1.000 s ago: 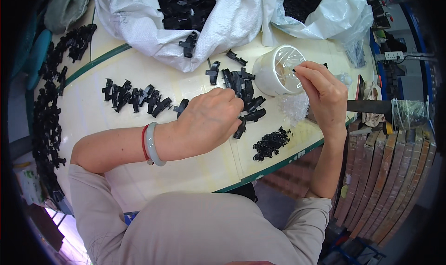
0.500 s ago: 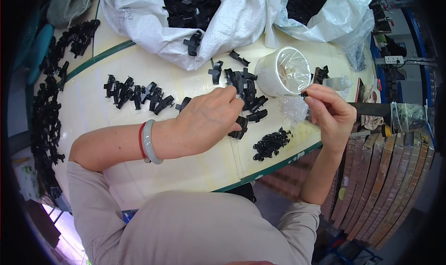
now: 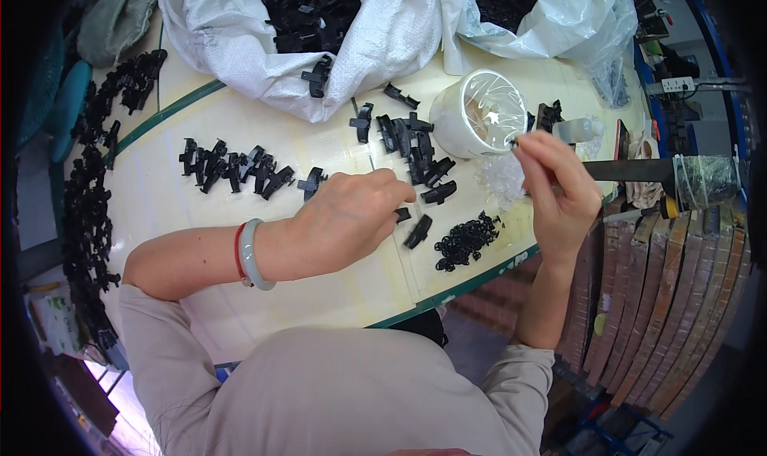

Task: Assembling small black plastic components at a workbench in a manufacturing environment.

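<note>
L hand (image 3: 351, 216) lies curled on the table (image 3: 240, 312), fingers together over 1 small black clip (image 3: 403, 214). R hand (image 3: 559, 188) pinches sth tiny, too small to tell, just before the white cup (image 3: 471, 124). Beyond fingers: black clips pile (image 3: 415, 148).

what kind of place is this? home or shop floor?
Likely a small parts-assembly workshop. The pale worktable is strewn with black plastic clips, a white woven sack holds many more, and a heap of small black rings lies between the hands.

Tub (image 3: 478, 124) behind small rings (image 3: 466, 240), clips row (image 3: 236, 168) left, sack (image 3: 319, 32) at table's (image 3: 264, 296) far edge
</note>
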Action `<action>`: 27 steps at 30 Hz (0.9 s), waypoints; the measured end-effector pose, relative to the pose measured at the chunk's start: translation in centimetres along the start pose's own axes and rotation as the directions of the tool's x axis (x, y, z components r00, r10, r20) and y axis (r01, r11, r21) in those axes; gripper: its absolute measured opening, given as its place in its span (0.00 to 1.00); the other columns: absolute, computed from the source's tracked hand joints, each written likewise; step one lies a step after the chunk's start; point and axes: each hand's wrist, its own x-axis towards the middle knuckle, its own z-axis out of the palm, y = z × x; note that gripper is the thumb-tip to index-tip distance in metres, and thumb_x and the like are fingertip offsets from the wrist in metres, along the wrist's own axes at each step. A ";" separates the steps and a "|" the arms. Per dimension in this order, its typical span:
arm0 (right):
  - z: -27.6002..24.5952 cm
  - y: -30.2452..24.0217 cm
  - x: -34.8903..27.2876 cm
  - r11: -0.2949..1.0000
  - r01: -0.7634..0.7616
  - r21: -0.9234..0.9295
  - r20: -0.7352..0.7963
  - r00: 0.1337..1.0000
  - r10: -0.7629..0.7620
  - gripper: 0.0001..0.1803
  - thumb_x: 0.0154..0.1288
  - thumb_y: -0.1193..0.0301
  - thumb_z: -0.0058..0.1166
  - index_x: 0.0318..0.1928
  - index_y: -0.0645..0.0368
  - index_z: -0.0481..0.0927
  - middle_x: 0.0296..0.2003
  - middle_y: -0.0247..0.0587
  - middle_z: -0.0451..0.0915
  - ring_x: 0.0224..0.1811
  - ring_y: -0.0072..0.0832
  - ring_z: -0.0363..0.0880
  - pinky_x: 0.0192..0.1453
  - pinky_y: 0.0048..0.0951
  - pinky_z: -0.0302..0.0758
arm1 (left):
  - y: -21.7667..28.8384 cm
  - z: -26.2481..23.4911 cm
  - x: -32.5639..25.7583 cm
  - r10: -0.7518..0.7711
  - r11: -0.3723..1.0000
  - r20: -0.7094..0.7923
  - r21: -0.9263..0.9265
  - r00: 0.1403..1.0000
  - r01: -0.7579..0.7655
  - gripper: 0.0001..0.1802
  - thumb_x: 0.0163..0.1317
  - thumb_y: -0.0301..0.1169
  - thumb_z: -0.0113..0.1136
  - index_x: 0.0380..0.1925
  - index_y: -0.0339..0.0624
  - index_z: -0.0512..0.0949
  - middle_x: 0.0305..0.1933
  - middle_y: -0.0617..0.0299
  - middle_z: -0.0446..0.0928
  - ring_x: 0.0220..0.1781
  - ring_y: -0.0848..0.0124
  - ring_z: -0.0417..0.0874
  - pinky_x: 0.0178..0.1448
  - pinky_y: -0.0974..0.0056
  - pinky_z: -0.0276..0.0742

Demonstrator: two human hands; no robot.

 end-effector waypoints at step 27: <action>-0.1 -3.9 -0.3 0.982 -0.166 0.090 0.164 0.975 0.150 0.10 0.51 0.87 0.60 0.37 0.67 0.82 0.34 0.46 0.82 0.28 0.24 0.80 0.29 0.20 0.76 | 0.1 -1.9 -1.2 -0.255 0.211 0.436 -0.846 0.863 0.490 0.15 0.65 0.22 0.53 0.51 0.31 0.73 0.43 0.59 0.79 0.43 0.76 0.80 0.50 0.69 0.77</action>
